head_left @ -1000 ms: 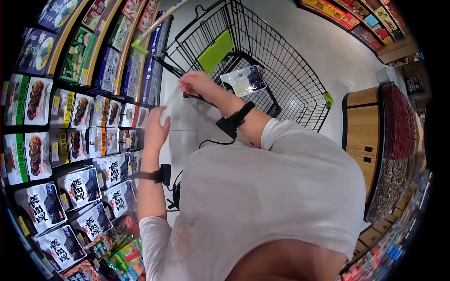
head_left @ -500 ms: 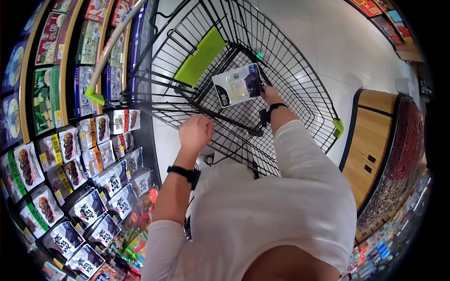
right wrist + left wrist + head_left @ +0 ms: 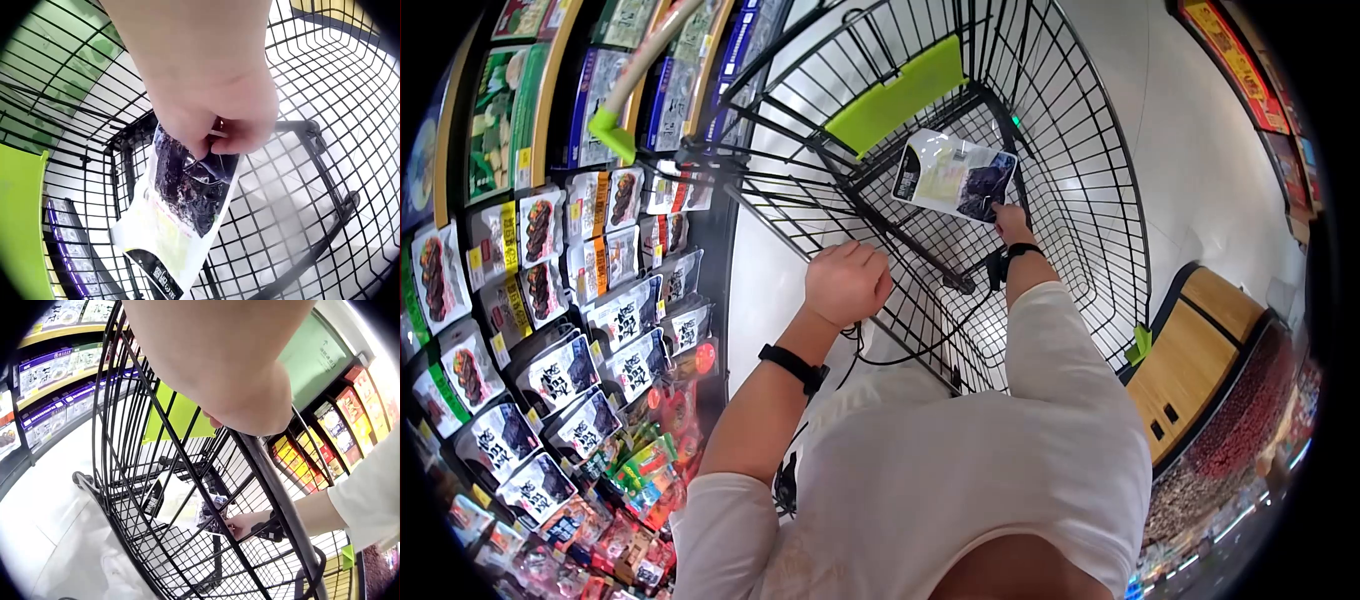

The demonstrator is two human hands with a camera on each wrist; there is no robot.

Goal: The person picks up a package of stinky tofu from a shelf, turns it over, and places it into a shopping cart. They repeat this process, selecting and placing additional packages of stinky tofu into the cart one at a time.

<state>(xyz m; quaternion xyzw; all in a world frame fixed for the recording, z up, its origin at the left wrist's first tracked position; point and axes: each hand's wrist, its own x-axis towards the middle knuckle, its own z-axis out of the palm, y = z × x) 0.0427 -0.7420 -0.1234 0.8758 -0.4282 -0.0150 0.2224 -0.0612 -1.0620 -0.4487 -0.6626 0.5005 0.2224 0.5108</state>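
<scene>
The white-and-black pouch (image 3: 945,170) is inside the wire basket of the shopping cart (image 3: 1142,210), its printed face turned up towards the head camera. The right hand (image 3: 1012,222) reaches into the basket and pinches the pouch at its dark-pictured end between thumb and fingers, so the pouch extends forward and to the left from the fingertips. Its paler end, with a black patch at the corner, is the part farthest from that hand. Whether the underside touches the basket floor, I cannot tell. The left hand (image 3: 847,283) is at the near top edge of the cart, outside and higher than the pouch, with its fingers curled in; the views do not settle whether they close round the rim or only rest on it. The two hands are well apart, and the pouch is farther forward than both, to the right of the left hand, with the cart's near wire side between them. Just beyond the pouch is a lime-green panel (image 3: 897,95) on the basket. To the person's left, shelf packets (image 3: 633,362) hang in rows, and to the right stands a wooden cabinet (image 3: 1190,365).
</scene>
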